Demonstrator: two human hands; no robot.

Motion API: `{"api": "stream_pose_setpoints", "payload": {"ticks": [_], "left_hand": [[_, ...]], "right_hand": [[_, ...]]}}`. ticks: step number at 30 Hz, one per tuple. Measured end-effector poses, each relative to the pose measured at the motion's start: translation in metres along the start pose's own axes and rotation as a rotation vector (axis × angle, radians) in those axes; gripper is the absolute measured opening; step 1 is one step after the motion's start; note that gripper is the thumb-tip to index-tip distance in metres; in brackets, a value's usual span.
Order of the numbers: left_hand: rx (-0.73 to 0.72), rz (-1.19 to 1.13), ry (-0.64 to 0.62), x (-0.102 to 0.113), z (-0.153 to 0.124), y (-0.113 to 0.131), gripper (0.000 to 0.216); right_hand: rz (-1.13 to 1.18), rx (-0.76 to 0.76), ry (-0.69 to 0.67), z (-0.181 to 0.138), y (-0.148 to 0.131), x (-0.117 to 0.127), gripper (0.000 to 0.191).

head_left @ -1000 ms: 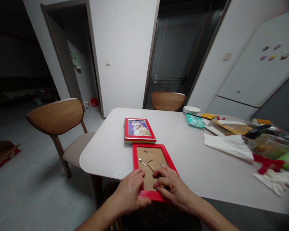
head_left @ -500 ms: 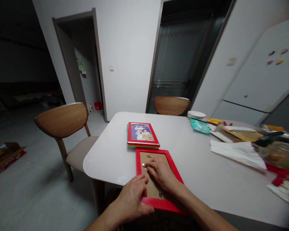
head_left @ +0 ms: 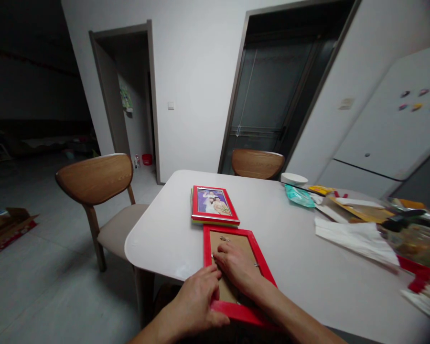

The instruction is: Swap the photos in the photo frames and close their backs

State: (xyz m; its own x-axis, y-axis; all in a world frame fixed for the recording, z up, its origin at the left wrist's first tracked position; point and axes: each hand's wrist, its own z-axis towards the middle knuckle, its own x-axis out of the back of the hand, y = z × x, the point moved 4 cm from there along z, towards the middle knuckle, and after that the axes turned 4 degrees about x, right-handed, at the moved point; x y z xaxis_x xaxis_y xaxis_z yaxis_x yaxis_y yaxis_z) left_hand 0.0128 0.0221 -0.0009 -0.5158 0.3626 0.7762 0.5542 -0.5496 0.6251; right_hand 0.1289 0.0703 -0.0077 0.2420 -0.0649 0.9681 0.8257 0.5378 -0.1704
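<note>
A red picture frame (head_left: 258, 248) lies face down at the table's near edge, its brown backing board (head_left: 241, 237) upward. My left hand (head_left: 197, 296) grips the frame's lower left corner, thumb along the near side and fingers over the left side. My right hand (head_left: 238, 265) is closed, its fingertips pressed at a small metal clip on the left edge of the backing, which they mostly cover. A metal hanger (head_left: 224, 239) shows near the far end of the board. Just beyond lies another red frame (head_left: 232, 221), face up with a photo, stacked on something yellow-green.
The white table (head_left: 165, 234) also bears a white bowl (head_left: 294, 179), a teal packet (head_left: 299, 196), white paper (head_left: 356, 241) and a cluttered heap at right. Wooden chairs stand at left (head_left: 96, 179) and at the far side (head_left: 258, 163). An open box (head_left: 10, 231) lies on the floor.
My right fingers have moved slightly toward the left edge of the frame and now cover the clip that showed beside them. My left hand keeps its grip. The view has tilted slightly up.
</note>
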Motion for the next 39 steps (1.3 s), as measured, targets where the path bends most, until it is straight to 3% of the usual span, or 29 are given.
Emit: {"api": "stream_pose_setpoints", "payload": {"ticks": [6, 11, 21, 27, 33, 36, 39], "left_hand": [[0.026, 0.019, -0.01, 0.0, -0.002, -0.001, 0.031], [0.016, 0.019, 0.002, 0.0, -0.002, -0.001, 0.035], [0.051, 0.047, -0.033, -0.001, -0.005, -0.001, 0.037], [0.087, 0.129, -0.117, 0.003, -0.002, 0.01, 0.043], [-0.005, 0.183, -0.177, -0.027, 0.014, 0.023, 0.059], [-0.017, 0.11, -0.131, -0.034, 0.013, 0.023, 0.057], [-0.052, 0.028, -0.012, -0.029, 0.007, 0.025, 0.053]], "right_hand": [[0.044, -0.01, 0.0, 0.001, 0.003, 0.007, 0.022], [0.133, -0.274, 0.157, 0.005, 0.037, 0.017, 0.026], [0.09, -0.537, 0.198, 0.024, 0.073, 0.009, 0.018], [0.18, -0.538, 0.258, 0.019, 0.074, 0.015, 0.023], [0.304, -0.499, 0.352, -0.017, 0.081, 0.034, 0.03], [0.556, -0.662, 0.494, -0.051, 0.089, 0.039, 0.035], [1.097, -0.816, 0.527, -0.076, 0.076, 0.035, 0.041]]}}
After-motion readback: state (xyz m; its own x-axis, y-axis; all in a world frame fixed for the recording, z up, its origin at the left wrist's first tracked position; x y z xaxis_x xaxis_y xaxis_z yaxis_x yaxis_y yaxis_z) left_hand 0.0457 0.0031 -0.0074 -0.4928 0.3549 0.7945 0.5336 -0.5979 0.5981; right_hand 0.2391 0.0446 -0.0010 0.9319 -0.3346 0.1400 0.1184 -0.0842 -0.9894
